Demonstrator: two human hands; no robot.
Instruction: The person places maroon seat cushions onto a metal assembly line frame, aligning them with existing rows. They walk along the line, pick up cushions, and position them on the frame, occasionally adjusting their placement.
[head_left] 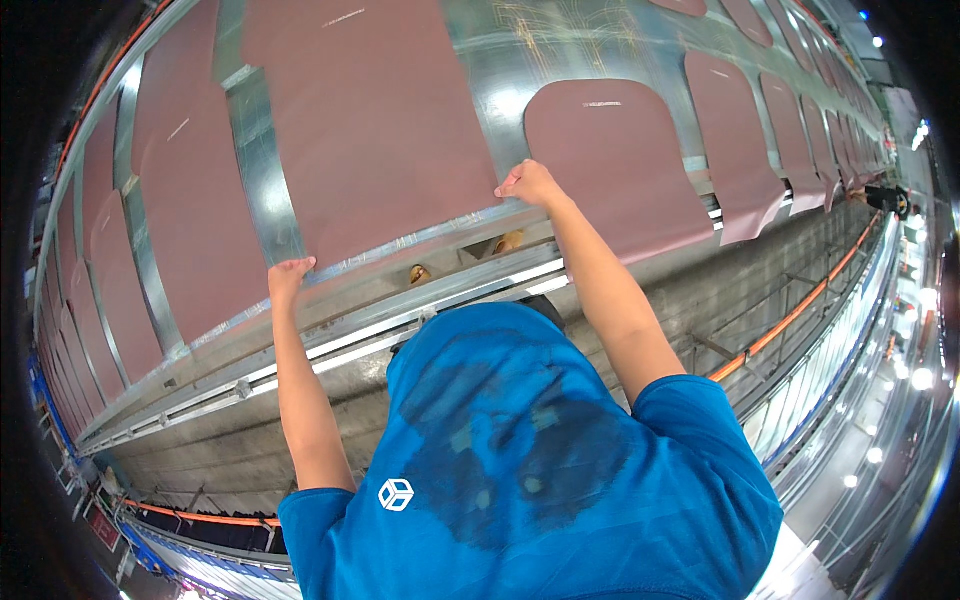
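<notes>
Both hands grip a brown sheet [370, 120] by its lower edge: left hand [290, 277] at one corner, right hand [530, 183] at the other. The sheet lies flat against a metal frame [262, 160].

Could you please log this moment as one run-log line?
left hand: grips brown sheet lower corner | right hand: grips other corner | sheet on metal conveyor

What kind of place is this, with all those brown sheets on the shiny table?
Probably a factory or leather workshop. Many brown cut sheets lie in rows along a long shiny metal bench, with metal railings and bright ceiling lights around. The left hand and right hand grip one sheet's edge.
</notes>
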